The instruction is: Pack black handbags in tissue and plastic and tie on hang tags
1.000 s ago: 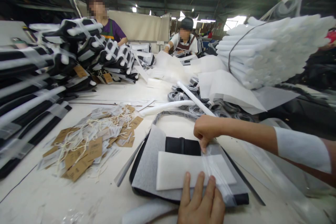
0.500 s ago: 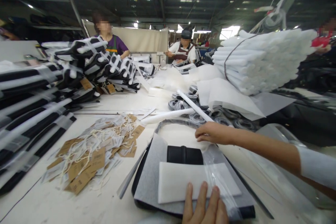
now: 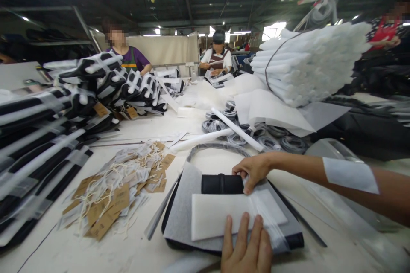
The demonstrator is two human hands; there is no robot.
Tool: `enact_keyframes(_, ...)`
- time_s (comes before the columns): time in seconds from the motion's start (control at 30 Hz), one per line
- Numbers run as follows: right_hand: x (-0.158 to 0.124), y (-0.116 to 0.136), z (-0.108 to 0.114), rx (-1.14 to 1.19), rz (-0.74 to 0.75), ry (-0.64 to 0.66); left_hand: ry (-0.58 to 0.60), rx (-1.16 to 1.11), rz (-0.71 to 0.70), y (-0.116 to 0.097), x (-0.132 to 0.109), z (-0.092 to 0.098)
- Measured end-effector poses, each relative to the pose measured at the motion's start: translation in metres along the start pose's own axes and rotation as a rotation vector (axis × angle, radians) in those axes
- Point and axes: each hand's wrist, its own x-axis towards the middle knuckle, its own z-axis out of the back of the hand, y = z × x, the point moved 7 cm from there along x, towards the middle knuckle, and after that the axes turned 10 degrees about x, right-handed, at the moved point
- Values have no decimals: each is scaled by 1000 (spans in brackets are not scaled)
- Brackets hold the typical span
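A black handbag [image 3: 185,245] lies flat, with grey-white tissue paper [image 3: 177,211] over its front and its wrapped handle [image 3: 211,145] looping away from me. A folded white foam sheet [image 3: 208,217] rests on the paper, below a black strap tab [image 3: 211,184]. My left hand [image 3: 246,247] lies flat with fingers stretched, its tips on the foam sheet and beside a clear plastic strip [image 3: 272,222]. Reaching in from the right, my right hand [image 3: 253,170] pinches at the tab's right end, where the clear strip's upper end seems to be; its fingers partly hide the contact.
Brown hang tags [image 3: 109,204] with white strings lie in a pile at left, beyond them stacked wrapped bags [image 3: 38,136]. Foam rods [image 3: 237,130], grey coils [image 3: 214,124] and a tied foam-rod bundle [image 3: 307,66] stand behind. Two co-workers [image 3: 136,57] are across the table.
My right hand has come down and closer, from above the tab to its right end, and its fingers have closed. My left hand stays on the foam sheet. The whole view has shifted slightly.
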Motion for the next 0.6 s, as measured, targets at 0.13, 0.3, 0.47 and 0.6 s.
enact_keyframes(0.13, 3, -3, -4, 89, 35, 80, 163, 13, -112, 1, 3, 0)
enact_keyframes(0.3, -22, 12, 6, 25, 98, -39, 256, 29, -183, 3, -2, 3)
enact_keyframes(0.47, -41, 18, -7, -184, 66, -161, 298, -22, -148, 1, -3, 2)
enact_keyframes(0.6, -33, 9, -17, -128, 40, -159, 345, -40, -132, 2, -3, 1)
